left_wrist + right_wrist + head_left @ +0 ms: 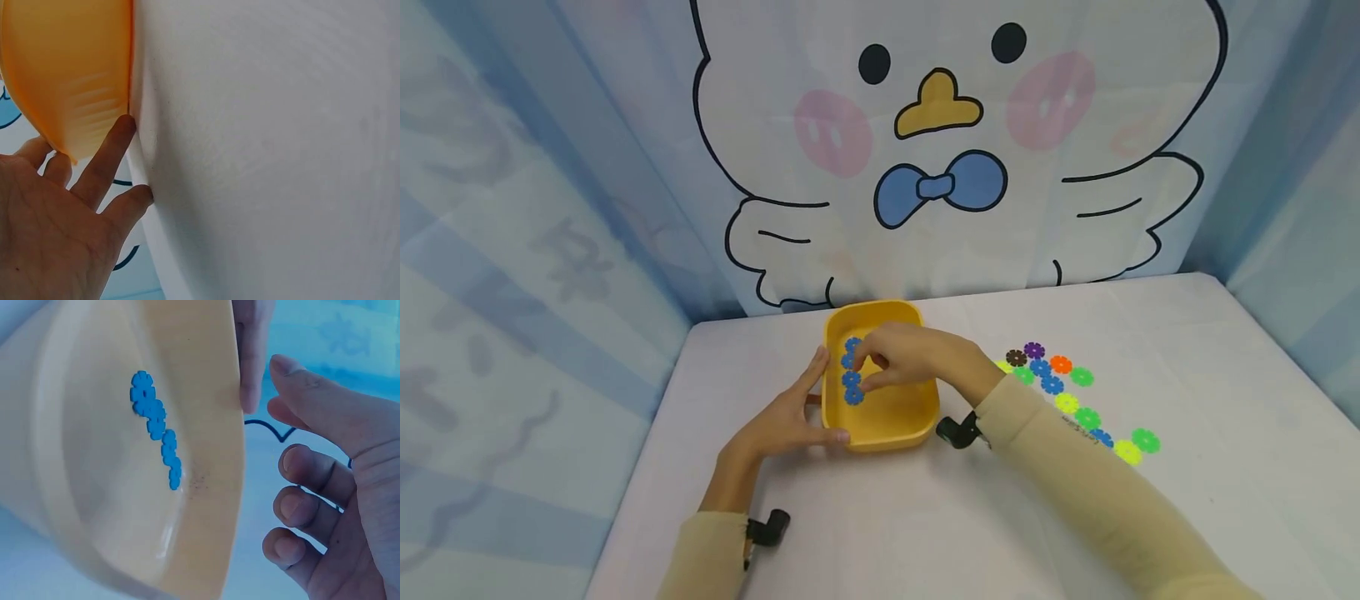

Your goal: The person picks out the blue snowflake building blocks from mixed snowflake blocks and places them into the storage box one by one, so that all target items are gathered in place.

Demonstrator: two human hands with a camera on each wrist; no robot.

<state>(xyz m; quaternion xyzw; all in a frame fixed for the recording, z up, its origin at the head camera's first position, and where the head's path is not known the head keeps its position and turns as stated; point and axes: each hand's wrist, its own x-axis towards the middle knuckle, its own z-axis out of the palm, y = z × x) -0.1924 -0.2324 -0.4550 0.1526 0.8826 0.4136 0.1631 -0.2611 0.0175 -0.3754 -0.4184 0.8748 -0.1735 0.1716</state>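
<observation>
A yellow plastic tray [887, 437] stands near the back of the table. Inside it, several blue snowflake discs [852, 379] lie in a row along its left side, and the right wrist view shows these blue discs [156, 419] end to end. My left hand [786, 423] touches the tray's left side with spread, fairly straight fingers, its thumb at the near-left corner. Above the tray hangs my right hand [898, 354], thumb and fingers loosely bent beside the blue discs. Nothing shows between those fingers in the right wrist view.
Right of the tray, loose snowflake discs [1087, 418] in green, yellow, blue, orange, purple and brown lie scattered, partly behind the right sleeve [1067, 458]. A printed curtain [940, 250] hangs behind the white table [880, 533].
</observation>
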